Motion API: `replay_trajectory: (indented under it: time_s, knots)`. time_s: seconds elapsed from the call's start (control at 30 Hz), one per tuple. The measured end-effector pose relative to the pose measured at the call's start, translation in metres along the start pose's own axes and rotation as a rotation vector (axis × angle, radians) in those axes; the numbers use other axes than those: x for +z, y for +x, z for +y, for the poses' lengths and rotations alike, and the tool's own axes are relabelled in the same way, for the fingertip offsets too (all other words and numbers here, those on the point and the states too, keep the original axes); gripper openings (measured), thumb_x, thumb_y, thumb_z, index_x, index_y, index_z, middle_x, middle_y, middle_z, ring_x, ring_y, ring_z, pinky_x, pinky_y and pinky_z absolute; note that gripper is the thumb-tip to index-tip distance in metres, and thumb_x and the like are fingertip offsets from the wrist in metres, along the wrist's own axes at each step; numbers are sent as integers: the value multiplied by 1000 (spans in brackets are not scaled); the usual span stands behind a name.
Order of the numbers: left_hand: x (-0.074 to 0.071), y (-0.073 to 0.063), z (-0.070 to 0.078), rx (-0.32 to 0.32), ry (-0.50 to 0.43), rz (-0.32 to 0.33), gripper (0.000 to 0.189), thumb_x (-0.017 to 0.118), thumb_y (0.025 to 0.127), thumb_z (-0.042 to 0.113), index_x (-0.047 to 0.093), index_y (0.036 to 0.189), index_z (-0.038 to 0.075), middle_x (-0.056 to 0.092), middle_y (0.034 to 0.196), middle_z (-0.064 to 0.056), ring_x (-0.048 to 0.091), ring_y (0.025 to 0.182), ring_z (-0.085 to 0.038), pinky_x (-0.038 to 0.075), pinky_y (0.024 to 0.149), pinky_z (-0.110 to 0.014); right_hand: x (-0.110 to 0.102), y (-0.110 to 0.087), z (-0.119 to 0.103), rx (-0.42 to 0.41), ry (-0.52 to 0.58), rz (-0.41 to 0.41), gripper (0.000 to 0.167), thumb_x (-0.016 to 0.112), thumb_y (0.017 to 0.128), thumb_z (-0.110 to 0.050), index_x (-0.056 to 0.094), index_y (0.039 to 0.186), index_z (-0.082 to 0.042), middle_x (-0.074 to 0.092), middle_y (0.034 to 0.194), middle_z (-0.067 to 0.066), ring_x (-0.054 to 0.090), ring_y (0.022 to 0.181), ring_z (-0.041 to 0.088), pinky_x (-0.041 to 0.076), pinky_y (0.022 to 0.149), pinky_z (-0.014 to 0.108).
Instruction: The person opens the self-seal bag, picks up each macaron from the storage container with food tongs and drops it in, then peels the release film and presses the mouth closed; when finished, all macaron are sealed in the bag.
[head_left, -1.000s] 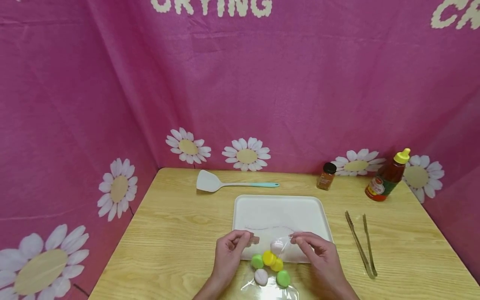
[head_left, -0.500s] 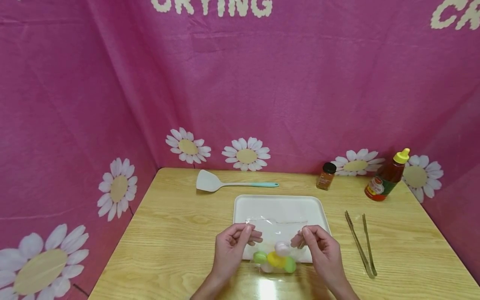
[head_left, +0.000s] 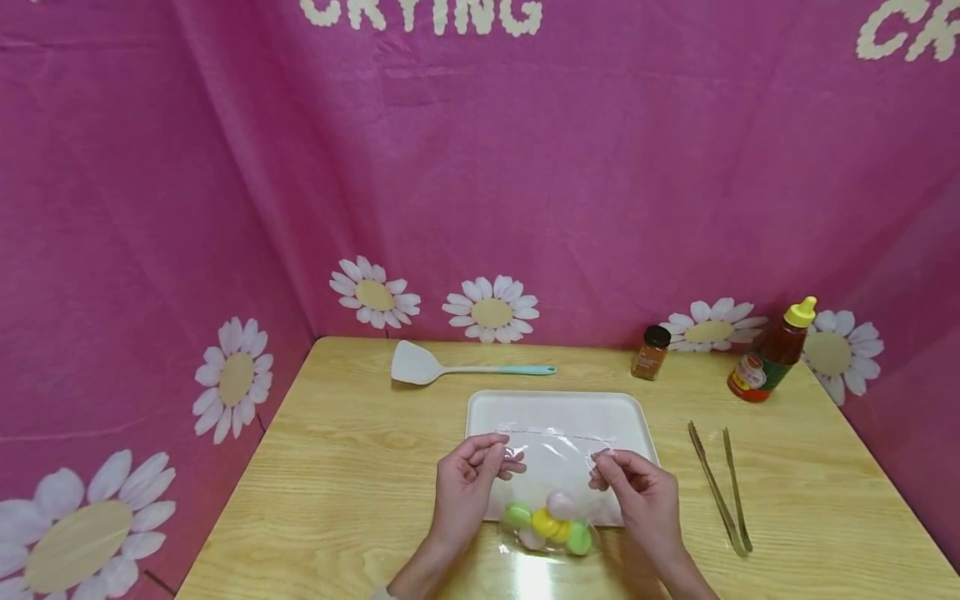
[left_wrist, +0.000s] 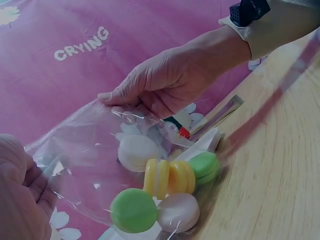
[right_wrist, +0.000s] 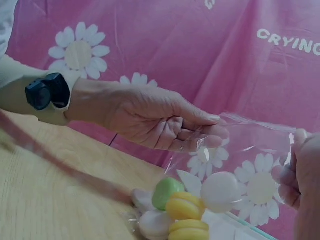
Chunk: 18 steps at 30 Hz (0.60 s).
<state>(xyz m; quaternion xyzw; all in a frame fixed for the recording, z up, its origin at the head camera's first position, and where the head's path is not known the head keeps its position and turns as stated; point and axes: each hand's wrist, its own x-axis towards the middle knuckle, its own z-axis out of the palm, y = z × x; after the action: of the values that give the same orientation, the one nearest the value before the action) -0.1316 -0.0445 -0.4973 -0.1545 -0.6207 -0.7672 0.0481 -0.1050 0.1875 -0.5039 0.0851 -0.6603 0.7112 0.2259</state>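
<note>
A clear plastic bag (head_left: 551,467) hangs between my two hands, its top edge stretched across. My left hand (head_left: 467,483) pinches the left top corner between thumb and fingers. At the other corner my right hand (head_left: 642,493) pinches the film the same way. Macarons lie bunched in the bottom of the bag: a green macaron (left_wrist: 133,210), a yellow macaron (left_wrist: 156,178) and a pale pink macaron (left_wrist: 178,212) are among several. The right wrist view shows the bag's upper part taut, with the macarons (right_wrist: 185,205) heaped below.
Behind and partly under the bag lies a white tray (head_left: 558,407). A spatula (head_left: 420,364) rests at the back, metal tongs (head_left: 722,492) on the right. A small spice jar (head_left: 651,354) and a red sauce bottle (head_left: 765,358) stand near the pink curtain (head_left: 570,183).
Both hands have raised the bag's top edge slightly, so it hangs more upright. The macarons, earlier spread out, have slid together at the bottom.
</note>
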Motion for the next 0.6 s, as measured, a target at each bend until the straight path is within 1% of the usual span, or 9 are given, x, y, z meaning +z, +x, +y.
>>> replay_trajectory:
  time_s: [0.07, 0.17, 0.3, 0.37, 0.47, 0.6]
  knots:
    - [0, 1, 0, 0, 0, 1, 21, 60, 107, 9, 67, 118, -7, 76, 101, -27, 78, 85, -21, 63, 75, -28, -1, 2, -1, 20, -27, 3, 9, 61, 97, 15, 70, 95, 16, 74, 74, 2, 71, 64, 8, 59, 63, 19]
    - [0, 3, 0, 0, 15, -1, 21, 60, 107, 10, 66, 119, -6, 76, 102, -25, 79, 87, -23, 63, 77, -30, -3, 4, -2, 50, -54, -5, 11, 61, 100, 10, 71, 96, 16, 75, 75, 2, 72, 66, 9, 58, 64, 19]
    - [0, 4, -2, -16, 32, -6, 23, 60, 107, 11, 66, 124, -2, 77, 104, -23, 79, 92, -28, 64, 80, -32, -3, 6, -1, 75, -28, -1, 16, 58, 103, 8, 69, 97, 18, 74, 75, 5, 72, 64, 11, 58, 63, 21]
    - [1, 6, -3, -35, 36, -11, 24, 61, 107, 12, 66, 126, -2, 77, 105, -22, 78, 94, -29, 64, 81, -33, -3, 7, 0, 84, -10, 8, 19, 56, 104, 7, 67, 96, 20, 73, 74, 6, 71, 64, 11, 58, 62, 21]
    - [1, 7, -5, -61, 42, -16, 25, 61, 107, 14, 67, 123, -4, 78, 107, -21, 78, 97, -28, 64, 83, -35, -2, 8, 2, 103, -9, 32, 21, 55, 105, 4, 67, 96, 20, 73, 73, 8, 69, 64, 12, 57, 63, 22]
    - [2, 8, -7, -68, 35, -20, 25, 61, 107, 13, 67, 121, -7, 77, 109, -22, 78, 98, -28, 64, 84, -36, -1, 13, 4, 114, -41, 75, 21, 58, 105, 1, 68, 104, 18, 76, 79, 9, 72, 70, 13, 58, 67, 21]
